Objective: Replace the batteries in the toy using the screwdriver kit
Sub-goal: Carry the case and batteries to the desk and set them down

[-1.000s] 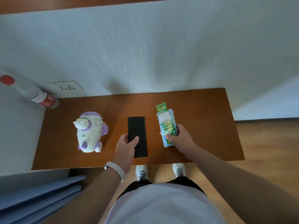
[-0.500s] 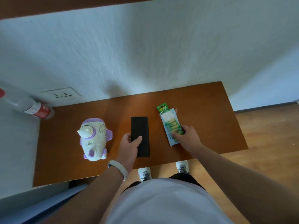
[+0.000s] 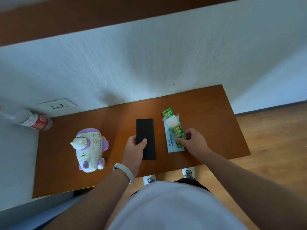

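toy (image 3: 89,150) lies left of left hand (image 3: 134,151) gripping case (image 3: 146,130); right hand (image 3: 194,141) seemingly pinches batteries (image 3: 176,130).

Both arms reach forward — left hand (image 3: 135,147) gripping, right hand (image 3: 193,141) pinching, fingers curled.

Desk (image 3: 207,103): brown wood, back edge against white textured wall (image 3: 149,63). Wall socket (image 3: 57,105) upper L, just above the desk's back edge. Bottle (image 3: 35,121) w/ red label at far-L back corner; neck blurred, runs off frame; can't tell if it sits on the desk. Wood floor (image 3: 274,138) to R. White shoes (image 3: 149,179) on the floor, near the desk's front edge. White shirt (image 3: 174,208) bottom centre. White wristband (image 3: 124,169) on L wrist. Brown strip (image 3: 83,19) across top, above the wall.
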